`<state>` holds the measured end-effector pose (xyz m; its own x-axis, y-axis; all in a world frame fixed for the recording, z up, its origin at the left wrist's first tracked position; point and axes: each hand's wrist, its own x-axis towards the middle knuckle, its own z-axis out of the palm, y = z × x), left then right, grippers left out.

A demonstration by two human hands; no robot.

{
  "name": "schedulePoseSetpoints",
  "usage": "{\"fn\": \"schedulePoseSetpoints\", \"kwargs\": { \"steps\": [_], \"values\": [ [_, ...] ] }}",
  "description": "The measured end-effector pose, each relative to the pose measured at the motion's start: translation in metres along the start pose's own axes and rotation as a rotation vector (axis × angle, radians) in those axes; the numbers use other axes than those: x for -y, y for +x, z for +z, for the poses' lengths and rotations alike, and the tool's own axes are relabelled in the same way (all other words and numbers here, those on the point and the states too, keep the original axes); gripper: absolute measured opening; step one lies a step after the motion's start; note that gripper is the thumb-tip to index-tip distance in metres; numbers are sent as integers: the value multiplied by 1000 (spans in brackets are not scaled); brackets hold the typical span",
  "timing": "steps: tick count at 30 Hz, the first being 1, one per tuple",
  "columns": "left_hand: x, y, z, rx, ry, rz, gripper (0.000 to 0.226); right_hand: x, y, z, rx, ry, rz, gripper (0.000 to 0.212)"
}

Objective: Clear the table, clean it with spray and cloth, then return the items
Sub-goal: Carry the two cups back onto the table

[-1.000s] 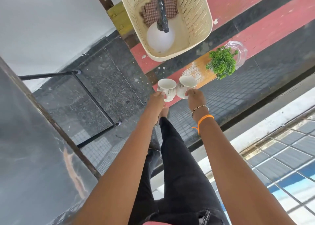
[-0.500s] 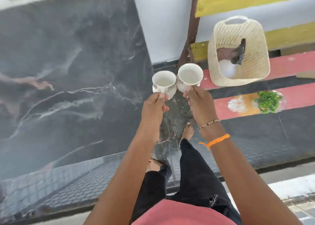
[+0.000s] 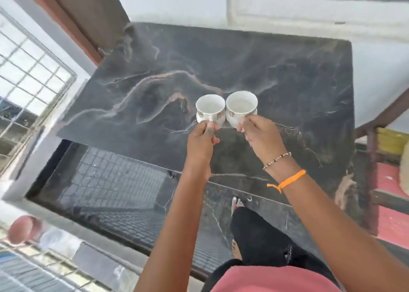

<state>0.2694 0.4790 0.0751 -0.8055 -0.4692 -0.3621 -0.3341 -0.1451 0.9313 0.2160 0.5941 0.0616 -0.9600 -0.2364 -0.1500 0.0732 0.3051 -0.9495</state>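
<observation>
Both cups have travelled from beside the basket and plant on the striped bench to a spot over the dark marble counter (image 3: 276, 70), which now fills the view; the basket has dropped out of sight.

Left hand (image 3: 202, 139) — fingers curled, thumb pressed on top, pinching the handle of the left cup (image 3: 210, 111). Cup is white, round-bellied, with a small dark-and-gold motif on each side of the handle; inside looks bare. It is held upright above the counter's middle; whether it touches the surface cannot be told.

Right cup (image 3: 241, 107) — same white body, same small motif low on its wall, interior pale and bare, upright. Its rim touches or nearly touches the left cup's rim. Right hand (image 3: 262, 134) grips it from the near side, fingers wrapped at the lower wall; the handle is hidden under the hand. That wrist carries a beaded bracelet (image 3: 276, 160) and an orange thread (image 3: 290, 179).

Counter surface: black stone, pale and pinkish veins.
</observation>
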Motion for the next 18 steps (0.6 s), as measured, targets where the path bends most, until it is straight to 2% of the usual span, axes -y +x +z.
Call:
{"fn": "schedulePoseSetpoints", "kwargs": {
  "steps": [6,18],
  "values": [
    [-19,64,-84,-93,1,53,34,32,50,93,87,3,-54,39],
    [-69,236,-200,-91,33,70,32,99,185,242,90,-89,-25,31]
  ]
}}
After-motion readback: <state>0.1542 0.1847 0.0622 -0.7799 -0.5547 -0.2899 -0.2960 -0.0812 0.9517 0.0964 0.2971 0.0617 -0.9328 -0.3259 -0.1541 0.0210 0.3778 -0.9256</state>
